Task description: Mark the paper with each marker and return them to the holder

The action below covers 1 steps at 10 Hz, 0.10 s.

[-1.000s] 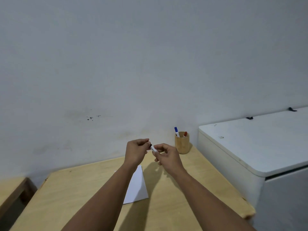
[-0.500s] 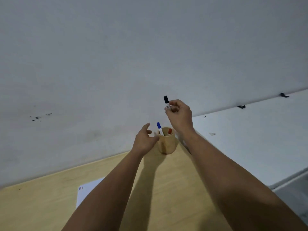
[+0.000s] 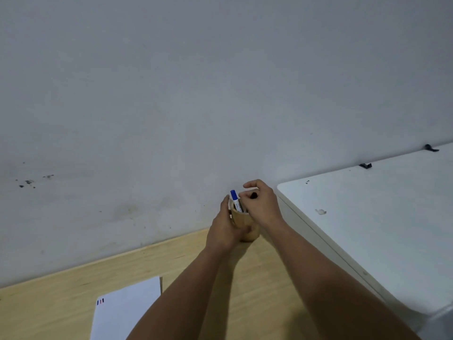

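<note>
Change: half a second ago the right hand (image 3: 262,204) held the black marker (image 3: 253,195) up above the holder (image 3: 244,224); now it has come down over the rim at frame centre, fingers pinched on the marker's cap end.
Left hand (image 3: 226,229): has gone from open beside the holder to wrapped around it, steadying it on the desk (image 3: 61,303).
Blue marker (image 3: 235,200): stands in the holder.
Paper (image 3: 127,312): lower left, three short marks at its corner.
Meaning: the last marker seems nearly returned.
</note>
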Motion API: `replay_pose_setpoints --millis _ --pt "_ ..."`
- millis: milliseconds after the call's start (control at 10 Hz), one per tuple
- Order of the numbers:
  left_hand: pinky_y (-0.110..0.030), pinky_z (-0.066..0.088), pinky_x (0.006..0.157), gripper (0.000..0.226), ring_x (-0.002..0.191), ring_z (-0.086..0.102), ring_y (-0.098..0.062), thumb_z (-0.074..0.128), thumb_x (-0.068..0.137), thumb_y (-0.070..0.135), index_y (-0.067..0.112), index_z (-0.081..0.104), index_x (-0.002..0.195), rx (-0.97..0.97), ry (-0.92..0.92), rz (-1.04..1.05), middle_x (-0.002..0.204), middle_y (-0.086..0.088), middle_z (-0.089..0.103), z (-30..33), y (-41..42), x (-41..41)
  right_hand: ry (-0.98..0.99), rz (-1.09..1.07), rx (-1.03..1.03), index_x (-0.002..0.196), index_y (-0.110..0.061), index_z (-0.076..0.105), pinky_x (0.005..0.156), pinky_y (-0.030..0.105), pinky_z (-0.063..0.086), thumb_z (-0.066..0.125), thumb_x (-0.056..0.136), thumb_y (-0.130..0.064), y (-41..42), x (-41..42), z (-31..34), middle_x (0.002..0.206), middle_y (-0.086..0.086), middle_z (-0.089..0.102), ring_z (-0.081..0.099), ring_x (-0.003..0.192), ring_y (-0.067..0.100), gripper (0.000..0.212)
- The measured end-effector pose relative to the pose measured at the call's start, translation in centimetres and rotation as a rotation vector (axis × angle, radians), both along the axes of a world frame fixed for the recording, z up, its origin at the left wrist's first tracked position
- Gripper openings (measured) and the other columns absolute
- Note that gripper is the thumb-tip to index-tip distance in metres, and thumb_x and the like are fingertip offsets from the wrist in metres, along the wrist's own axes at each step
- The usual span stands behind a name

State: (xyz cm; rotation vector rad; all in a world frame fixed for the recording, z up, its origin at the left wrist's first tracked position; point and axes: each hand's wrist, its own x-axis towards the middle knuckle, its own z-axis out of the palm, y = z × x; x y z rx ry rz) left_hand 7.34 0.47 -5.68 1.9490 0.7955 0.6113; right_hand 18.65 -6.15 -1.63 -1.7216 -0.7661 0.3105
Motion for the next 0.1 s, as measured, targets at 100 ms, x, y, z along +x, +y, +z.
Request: replay_pose_setpoints --millis 100 --pt "-0.037 0.053 0.099 0.117 0.133 0.054 -0.021 0.089 0.076 0.025 0.031 0.011 0.163 0.038 0.015 0.008 0.153 0.001 0.050 0.83 -0.89 -1.27 -0.055 -0.015 0.031 0.130 -0.021 0.065 0.088 0.030 0.063 0.072 0.098 -0.008 -0.57 -0.72 1.03 0.117 0.004 0.080 0.076 0.103 0.019 0.035"
